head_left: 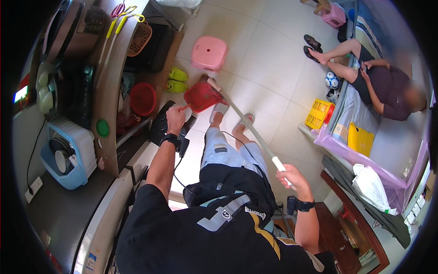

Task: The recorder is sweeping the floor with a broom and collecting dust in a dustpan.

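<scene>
My left hand (175,119) is closed around the short orange handle of a red dustpan (200,97), which is held low, just ahead of my feet. In my right hand (293,176) is the white grip of a long-handled broom (246,122). Its pale pole slants away to the upper left, and the head end meets the dustpan's far side. The bristles are hard to make out. Some small dark bits seem to lie in the pan.
Beyond the dustpan stand a pink stool (209,53) and green clogs (176,80). Shelves on the left hold a red basin (142,98). At right, a person (388,86) sits on a bed with feet above dark sandals, near a ball (332,80) and yellow crate (318,114).
</scene>
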Demonstrator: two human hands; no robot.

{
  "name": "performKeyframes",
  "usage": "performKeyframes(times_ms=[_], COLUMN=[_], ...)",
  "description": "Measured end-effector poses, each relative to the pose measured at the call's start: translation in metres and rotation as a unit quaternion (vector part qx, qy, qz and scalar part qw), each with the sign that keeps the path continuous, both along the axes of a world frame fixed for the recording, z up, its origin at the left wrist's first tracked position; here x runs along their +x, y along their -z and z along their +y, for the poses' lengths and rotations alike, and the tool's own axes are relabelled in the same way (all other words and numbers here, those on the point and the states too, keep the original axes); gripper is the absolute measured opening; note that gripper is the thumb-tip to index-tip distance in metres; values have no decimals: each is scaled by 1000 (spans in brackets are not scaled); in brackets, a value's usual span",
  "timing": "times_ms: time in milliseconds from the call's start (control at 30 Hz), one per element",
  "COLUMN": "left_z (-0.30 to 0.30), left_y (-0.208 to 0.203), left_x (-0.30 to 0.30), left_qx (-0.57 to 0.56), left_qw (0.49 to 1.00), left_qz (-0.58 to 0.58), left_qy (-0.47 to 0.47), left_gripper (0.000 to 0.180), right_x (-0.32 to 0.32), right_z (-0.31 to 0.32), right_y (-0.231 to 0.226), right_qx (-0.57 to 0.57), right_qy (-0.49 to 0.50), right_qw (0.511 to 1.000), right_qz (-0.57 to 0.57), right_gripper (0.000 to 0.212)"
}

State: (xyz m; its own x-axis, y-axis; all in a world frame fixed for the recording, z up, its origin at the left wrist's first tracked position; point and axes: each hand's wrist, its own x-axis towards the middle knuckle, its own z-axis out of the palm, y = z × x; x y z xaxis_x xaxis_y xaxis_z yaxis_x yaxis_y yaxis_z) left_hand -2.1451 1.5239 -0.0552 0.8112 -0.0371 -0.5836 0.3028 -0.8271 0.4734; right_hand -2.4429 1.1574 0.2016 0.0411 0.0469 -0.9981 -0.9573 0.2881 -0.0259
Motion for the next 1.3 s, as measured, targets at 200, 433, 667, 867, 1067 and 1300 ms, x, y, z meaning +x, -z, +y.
performKeyframes(times_ms=[200,433,667,867,1067,1300], left_z=[10,-29,-39,-40,-85,-188], left_y=[13,27,43,-5,-54,-55], left_x=[6,3,1,8,-2,-27], left_qx=[-2,18,78,9,-41,-63], left_qw=[997,986,986,971,972,933], left_qz=[-18,-11,-2,13,24,-5], left_qy=[80,166,147,239,232,355], left_gripper=[24,23,20,23,26,25], right_x=[-60,-40,-29,-65,-127,-183], right_z=[-26,-10,43,31,36,49], right_y=[2,79,75,21,-1,44], right_qx=[-42,-51,118,67,-102,-367], right_qy=[147,201,149,151,146,39], right_qw=[988,978,982,984,983,929], right_qz=[4,30,-6,-66,-52,23], right_gripper=[14,14,14,13,17,14])
